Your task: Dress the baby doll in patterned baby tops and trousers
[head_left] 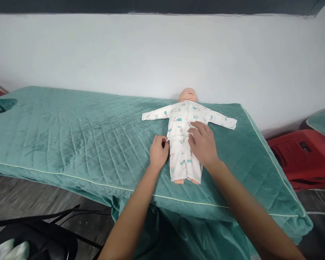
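A baby doll [188, 94] lies on its back on the bed, its head toward the wall and its feet toward me. It wears a white one-piece romper [182, 153] with a green and pink print, the sleeves spread out to both sides. At the romper's left edge, by the waist, my left hand [159, 151] pinches a thin white tie [168, 139]. My right hand [203, 141] rests over the romper's right front, fingers bent and apart against the cloth. A thin pale cord line crosses the waist toward it; its end near my fingertips is unclear.
The green quilted bed cover [70, 137] runs far to the left and meets the white wall [97, 54] behind. A red plastic chair [306, 155] stands at the right. A black chair [35, 238] is at the lower left, near the bed's front edge.
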`<state>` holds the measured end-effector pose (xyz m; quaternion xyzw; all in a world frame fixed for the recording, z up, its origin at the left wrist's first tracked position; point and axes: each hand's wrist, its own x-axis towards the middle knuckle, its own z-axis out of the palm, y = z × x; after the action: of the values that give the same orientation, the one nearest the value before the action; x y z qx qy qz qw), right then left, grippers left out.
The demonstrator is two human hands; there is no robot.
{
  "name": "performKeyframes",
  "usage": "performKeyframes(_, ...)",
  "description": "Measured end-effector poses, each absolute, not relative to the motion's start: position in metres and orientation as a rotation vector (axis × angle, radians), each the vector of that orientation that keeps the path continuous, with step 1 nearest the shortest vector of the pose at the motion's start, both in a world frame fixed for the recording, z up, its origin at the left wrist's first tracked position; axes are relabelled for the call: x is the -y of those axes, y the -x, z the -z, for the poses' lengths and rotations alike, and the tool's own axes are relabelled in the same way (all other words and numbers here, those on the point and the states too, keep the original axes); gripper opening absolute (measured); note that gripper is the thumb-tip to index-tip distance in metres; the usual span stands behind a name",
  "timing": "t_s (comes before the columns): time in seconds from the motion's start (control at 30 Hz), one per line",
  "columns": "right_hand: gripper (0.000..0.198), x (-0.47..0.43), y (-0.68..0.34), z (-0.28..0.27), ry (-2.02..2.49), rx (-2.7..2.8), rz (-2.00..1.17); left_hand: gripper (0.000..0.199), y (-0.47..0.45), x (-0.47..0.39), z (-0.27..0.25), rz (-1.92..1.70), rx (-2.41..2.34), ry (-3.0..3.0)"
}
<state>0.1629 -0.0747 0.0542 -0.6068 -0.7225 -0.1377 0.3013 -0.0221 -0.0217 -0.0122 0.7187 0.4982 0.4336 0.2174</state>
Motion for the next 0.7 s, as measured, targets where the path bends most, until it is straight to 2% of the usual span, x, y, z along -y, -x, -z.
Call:
performKeyframes(0.13, 0.029, 0.08, -0.163, -0.051, 1.771, 1.824, 0.349, 0.011, 0.022, 0.022, 0.012, -1.201, -1.368, -2.002)
performKeyframes(0.33, 0.022, 0.07, -0.166, -0.054, 1.681, 1.736, 0.2, 0.011, 0.022, 0.022, 0.013, -1.218, -1.314, -1.997)
performKeyframes(0.53, 0.021, 0.072, -0.16, -0.058, 1.716, 1.903, 0.22, 0.011, 0.023, 0.024, 0.01, -1.201, -1.317, -1.978)
performKeyframes(0.7, 0.032, 0.079, -0.158, -0.059, 1.771, 2.022, 0.28, 0.012, 0.023, 0.023, 0.01, -1.207, -1.304, -1.963)
